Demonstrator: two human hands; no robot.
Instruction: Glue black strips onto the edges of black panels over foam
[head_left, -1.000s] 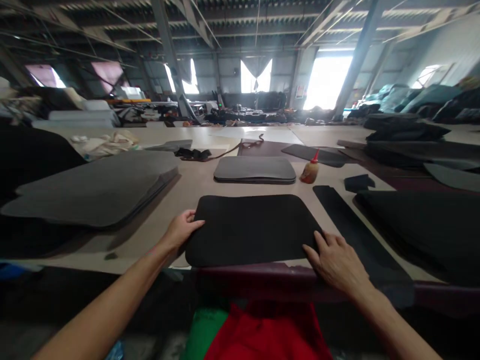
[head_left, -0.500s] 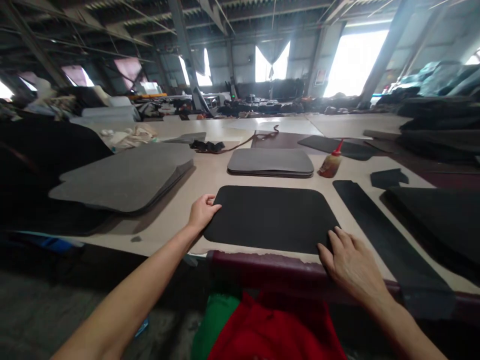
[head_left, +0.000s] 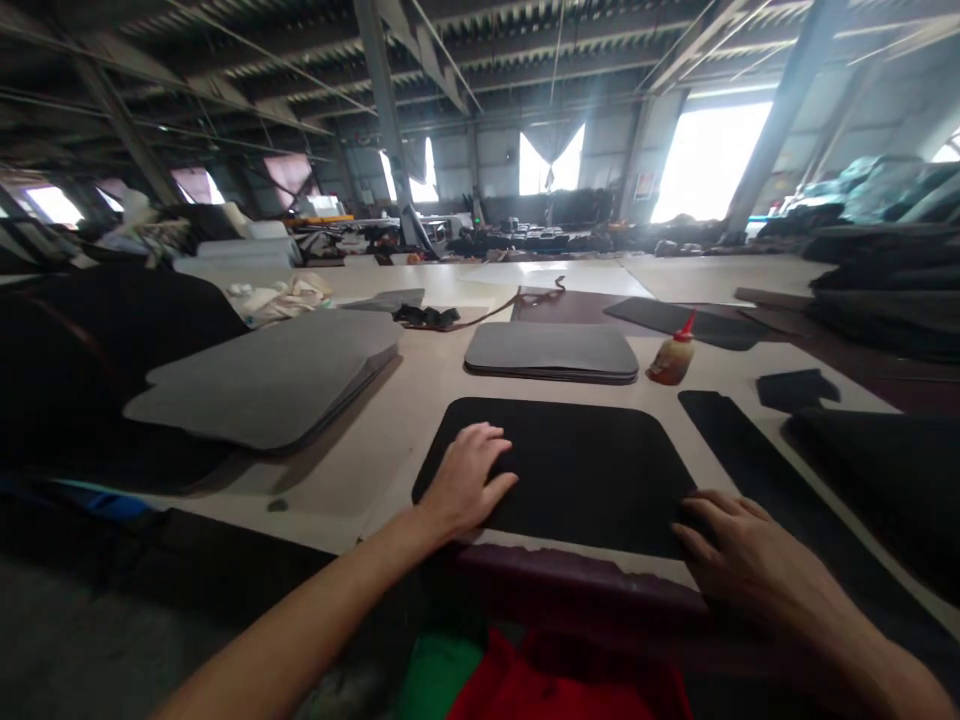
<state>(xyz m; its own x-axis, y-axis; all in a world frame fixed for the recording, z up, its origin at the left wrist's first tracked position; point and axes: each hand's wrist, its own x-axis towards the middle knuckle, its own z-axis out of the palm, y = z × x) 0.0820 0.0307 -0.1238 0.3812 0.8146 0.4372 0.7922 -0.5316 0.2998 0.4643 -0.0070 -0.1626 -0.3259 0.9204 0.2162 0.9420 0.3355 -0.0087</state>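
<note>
Left hand (head_left: 463,482) inward; over panel (head_left: 589,475) (black)

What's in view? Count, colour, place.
Panel: 1, black, front centre
Smaller stack: 1, grey, behind panel
Larger stack: 1, grey, left
Dark stack: 1, black, right edge
Strip: 1, black, right of panel
Bottle: 1, amber, red-tipped, beyond strip
Scrap: 1, dark, right of bottle
Cord: 1, brown, behind smaller stack
Cloth: uncountable, cream, behind larger stack
Table: 1, beige, underneath
Windows: several, white, far wall
Left hand: 1, bare, over panel
Right hand: 1, bare, panel edge
</note>
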